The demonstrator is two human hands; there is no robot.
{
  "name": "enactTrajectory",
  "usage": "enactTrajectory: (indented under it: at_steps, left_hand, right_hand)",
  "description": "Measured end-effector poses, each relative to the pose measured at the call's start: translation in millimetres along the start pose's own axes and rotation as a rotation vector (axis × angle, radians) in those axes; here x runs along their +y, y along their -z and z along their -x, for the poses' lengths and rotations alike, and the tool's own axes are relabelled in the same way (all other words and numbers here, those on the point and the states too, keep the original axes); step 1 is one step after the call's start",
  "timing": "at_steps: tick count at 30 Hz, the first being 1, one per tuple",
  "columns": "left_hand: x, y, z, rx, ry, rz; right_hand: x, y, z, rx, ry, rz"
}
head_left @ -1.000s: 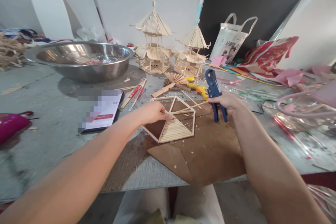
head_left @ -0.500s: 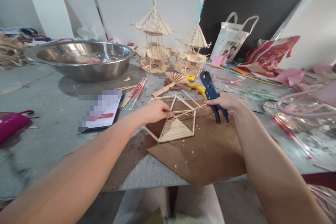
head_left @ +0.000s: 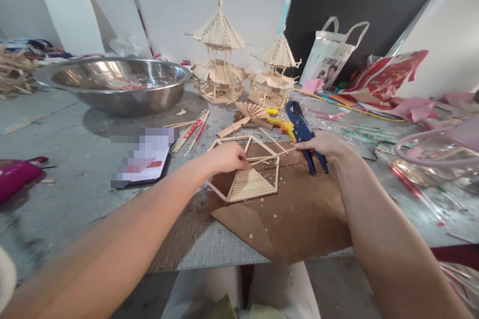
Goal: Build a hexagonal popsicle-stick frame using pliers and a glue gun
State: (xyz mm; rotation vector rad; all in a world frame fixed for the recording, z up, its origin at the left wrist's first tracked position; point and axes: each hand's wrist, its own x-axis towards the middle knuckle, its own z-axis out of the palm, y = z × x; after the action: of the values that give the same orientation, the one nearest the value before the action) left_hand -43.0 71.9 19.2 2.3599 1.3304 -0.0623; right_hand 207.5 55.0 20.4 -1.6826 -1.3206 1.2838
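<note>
A hexagonal frame of thin wooden sticks (head_left: 277, 175) lies on a brown sheet (head_left: 307, 219). One of its triangles (head_left: 251, 185) is filled with rows of sticks. My left hand (head_left: 232, 157) is closed in a pinch at that triangle's upper tip; the fingers hide what is between them. My right hand (head_left: 325, 143) grips a blue handheld cutter (head_left: 302, 132), jaws pointing up and away. A thin stick (head_left: 275, 155) slants from the right fingertips across the frame to beside the left fingertips.
Behind stand two stick pagoda models (head_left: 220, 72). A steel basin (head_left: 123, 84) and a phone (head_left: 147, 157) are to the left. Yellow-handled tool (head_left: 282, 124), folded paper fan (head_left: 250, 112) and red-marked stick packets (head_left: 192, 129) lie beyond the frame. Plastic wrappers (head_left: 352, 132) litter the right.
My left hand has shifted slightly right and lower, over the tip of the filled triangle. My right hand, with the cutter, has barely moved.
</note>
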Motion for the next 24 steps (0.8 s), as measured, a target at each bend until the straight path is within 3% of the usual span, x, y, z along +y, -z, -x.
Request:
enactTrajectory:
  at_steps: [6, 16, 24]
  left_hand:
    - [0.7, 2.4, 1.6, -0.033, 0.059, 0.131]
    - [-0.1, 1.8, 0.6, -0.027, 0.057, 0.115]
    - [3.1, 3.1, 0.1, -0.042, 0.066, 0.095]
  right_hand:
    - [-2.5, 1.9, 2.7, 0.002, 0.04, 0.149]
    - [-1.9, 5.3, -2.4, 0.044, 0.208, 0.518]
    - [-6.6, 0.9, 1.4, 0.007, 0.178, 0.701]
